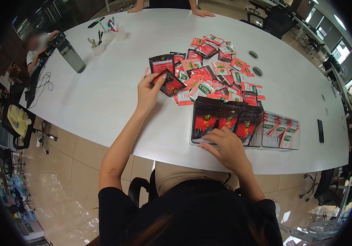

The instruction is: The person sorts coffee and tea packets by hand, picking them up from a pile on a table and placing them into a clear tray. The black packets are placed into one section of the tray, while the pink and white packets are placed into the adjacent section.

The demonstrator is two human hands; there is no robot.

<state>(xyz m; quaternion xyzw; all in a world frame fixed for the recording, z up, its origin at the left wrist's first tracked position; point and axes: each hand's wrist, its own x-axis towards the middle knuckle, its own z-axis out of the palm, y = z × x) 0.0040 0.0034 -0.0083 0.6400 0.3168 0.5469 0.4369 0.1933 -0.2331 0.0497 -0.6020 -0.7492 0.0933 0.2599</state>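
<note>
A black-and-red coffee sachet (170, 84) is pinched in my left hand (148, 93), just above the near left side of a loose pile. My right hand (226, 148) lies over the front of a clear plastic organizer box (227, 144), its fingertips against the sachets inside and its thumb apart from the fingers. Upright black-and-red sachets (206, 119) stand in rows in the left part of the box. Its right part holds several pink-and-white Cozy sachets (280, 128). Both kinds of sachet are mixed in the pile (202, 88) behind the box.
On the white table (102, 98) stand a grey bottle (71, 55) and cups of pens (98, 48). A dark phone-like object (320, 131) lies at the right. Round holes (257, 71) pierce the tabletop. A person's hands (203, 13) rest on the far edge; another person sits at left.
</note>
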